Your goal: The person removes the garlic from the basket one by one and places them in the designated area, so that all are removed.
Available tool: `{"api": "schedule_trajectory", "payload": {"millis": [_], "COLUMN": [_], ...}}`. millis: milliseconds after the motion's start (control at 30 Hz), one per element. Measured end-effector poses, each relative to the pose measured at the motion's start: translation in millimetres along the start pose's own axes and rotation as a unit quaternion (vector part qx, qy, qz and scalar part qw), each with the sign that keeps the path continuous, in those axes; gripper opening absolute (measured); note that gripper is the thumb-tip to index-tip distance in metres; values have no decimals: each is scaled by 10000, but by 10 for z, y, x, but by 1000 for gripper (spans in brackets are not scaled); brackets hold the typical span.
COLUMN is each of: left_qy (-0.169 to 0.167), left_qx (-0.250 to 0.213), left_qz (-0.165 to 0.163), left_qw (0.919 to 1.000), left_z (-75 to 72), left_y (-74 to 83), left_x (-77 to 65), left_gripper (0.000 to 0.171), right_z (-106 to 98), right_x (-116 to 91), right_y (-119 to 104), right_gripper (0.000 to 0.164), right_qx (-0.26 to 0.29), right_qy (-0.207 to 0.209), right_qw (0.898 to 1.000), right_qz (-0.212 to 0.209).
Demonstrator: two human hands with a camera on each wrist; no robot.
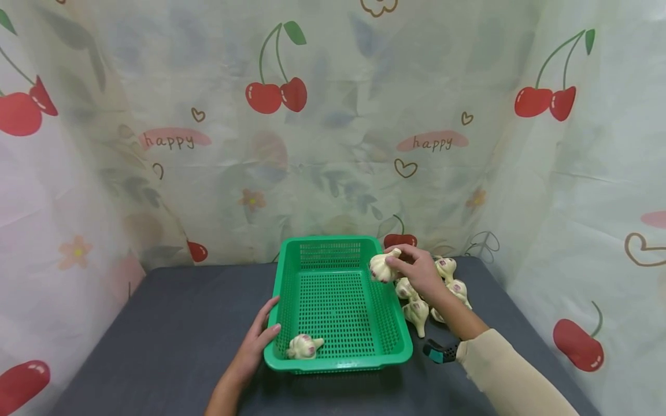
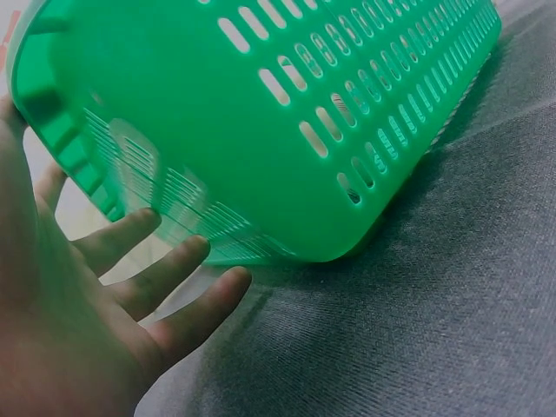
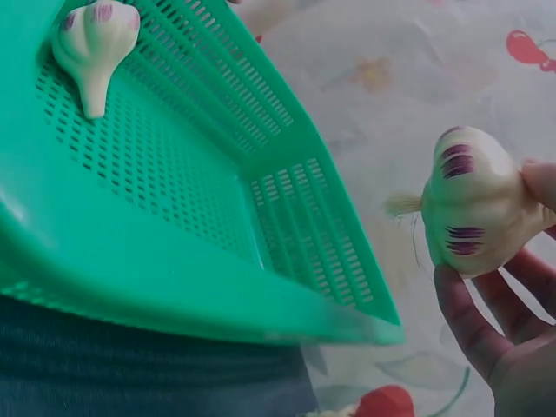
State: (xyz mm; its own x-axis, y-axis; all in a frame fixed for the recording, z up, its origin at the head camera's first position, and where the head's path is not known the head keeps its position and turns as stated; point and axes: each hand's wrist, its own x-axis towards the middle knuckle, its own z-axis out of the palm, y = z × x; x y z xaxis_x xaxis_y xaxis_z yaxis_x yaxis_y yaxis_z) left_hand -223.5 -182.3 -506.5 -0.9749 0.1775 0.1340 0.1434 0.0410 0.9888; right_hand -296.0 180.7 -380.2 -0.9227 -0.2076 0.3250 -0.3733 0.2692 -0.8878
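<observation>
My right hand (image 1: 418, 268) holds a garlic bulb (image 1: 383, 267) by its stem end, raised over the right rim of a green plastic basket (image 1: 338, 365). In the right wrist view, thumb and fingers pinch this purple-streaked bulb (image 3: 473, 204), its root tuft facing the basket. Another garlic bulb (image 1: 304, 346) lies inside the basket at the near left corner. My left hand (image 1: 255, 341) rests against the basket's left rim. Its fingers (image 2: 187, 308) stretch loosely spread beside the outer wall in the left wrist view; the thumb is mostly hidden there.
Right of the basket lies a group of several garlic bulbs (image 1: 416, 312), partly covered by my right arm. A dark cloth (image 1: 198, 335) covers the table. Cherry-print curtains (image 1: 333, 173) hang behind and at both sides. A dark band (image 1: 441, 351) circles the right wrist.
</observation>
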Motion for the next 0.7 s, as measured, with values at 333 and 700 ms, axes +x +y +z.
{"api": "schedule_trajectory", "payload": {"millis": [333, 700], "left_qy": [-3, 96], "left_qx": [18, -32], "left_qz": [25, -3], "left_qw": [10000, 9999], "left_z": [-2, 8], "left_y": [-11, -49], "left_x": [8, 18], "left_gripper": [56, 56], "right_z": [-263, -421], "right_x": [-79, -210], "right_y": [282, 408], "right_gripper": [38, 32], "right_qx": [434, 644], "right_qy": [599, 1411], "right_qw": [9965, 9858], "right_qz": [402, 640]}}
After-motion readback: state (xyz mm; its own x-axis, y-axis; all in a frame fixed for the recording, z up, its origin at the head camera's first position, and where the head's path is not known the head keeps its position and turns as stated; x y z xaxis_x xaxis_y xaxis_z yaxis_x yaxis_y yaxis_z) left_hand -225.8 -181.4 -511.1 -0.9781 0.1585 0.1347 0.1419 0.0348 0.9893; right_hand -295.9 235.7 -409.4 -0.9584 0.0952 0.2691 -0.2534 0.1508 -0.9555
